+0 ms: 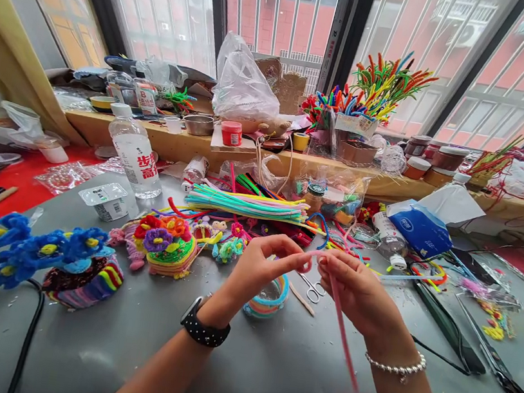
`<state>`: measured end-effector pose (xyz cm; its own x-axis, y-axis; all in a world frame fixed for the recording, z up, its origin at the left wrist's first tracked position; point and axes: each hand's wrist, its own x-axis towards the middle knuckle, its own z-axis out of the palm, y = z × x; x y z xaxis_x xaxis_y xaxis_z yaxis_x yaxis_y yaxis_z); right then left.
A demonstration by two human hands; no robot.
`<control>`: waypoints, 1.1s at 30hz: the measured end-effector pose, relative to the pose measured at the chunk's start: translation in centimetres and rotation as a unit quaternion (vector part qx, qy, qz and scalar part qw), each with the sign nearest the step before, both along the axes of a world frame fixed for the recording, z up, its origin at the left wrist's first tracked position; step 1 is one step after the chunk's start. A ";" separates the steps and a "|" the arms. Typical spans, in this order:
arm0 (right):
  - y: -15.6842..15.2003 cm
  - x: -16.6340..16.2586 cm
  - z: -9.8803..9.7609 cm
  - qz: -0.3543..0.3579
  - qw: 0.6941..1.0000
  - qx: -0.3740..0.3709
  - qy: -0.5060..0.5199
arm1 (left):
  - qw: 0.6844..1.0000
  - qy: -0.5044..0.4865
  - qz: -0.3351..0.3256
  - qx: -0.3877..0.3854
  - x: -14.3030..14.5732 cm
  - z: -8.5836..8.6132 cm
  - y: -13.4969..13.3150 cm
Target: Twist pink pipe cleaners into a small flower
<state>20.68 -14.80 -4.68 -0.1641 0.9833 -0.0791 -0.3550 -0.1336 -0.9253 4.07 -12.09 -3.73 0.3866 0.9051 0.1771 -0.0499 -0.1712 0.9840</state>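
Between my two hands is a pink pipe cleaner (341, 318), its upper end curled into a small loop. My left hand (264, 265), with a black watch on the wrist, pinches the curled end. The fingers of my right hand (354, 287) are closed on the pipe cleaner a little further along, and its long tail hangs down below them. Under the hands stands a small round container (266, 304) wrapped in blue and orange pipe cleaners, partly hidden by my left hand. Small scissors (312, 289) and a wooden stick (302, 298) lie behind the hands.
A bundle of pastel pipe cleaners (246, 204) lies at the back. On the left are blue pipe-cleaner flowers (44, 250), a colourful flower basket (167, 245) and a water bottle (136, 153). Large scissors (505, 374) and a tissue pack (418, 228) lie right.
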 end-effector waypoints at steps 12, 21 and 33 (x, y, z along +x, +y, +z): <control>0.9 -1.4 -0.3 -0.021 0.996 -0.010 0.087 | 0.997 0.016 0.073 0.009 0.4 -0.4 0.1; 0.9 -1.4 -0.2 -0.028 0.994 -0.026 0.102 | 0.998 -0.009 0.058 -0.038 0.4 -0.5 0.3; 0.8 -1.6 0.0 -0.059 0.996 0.003 0.071 | 0.999 -0.004 0.035 -0.039 0.3 -0.6 0.3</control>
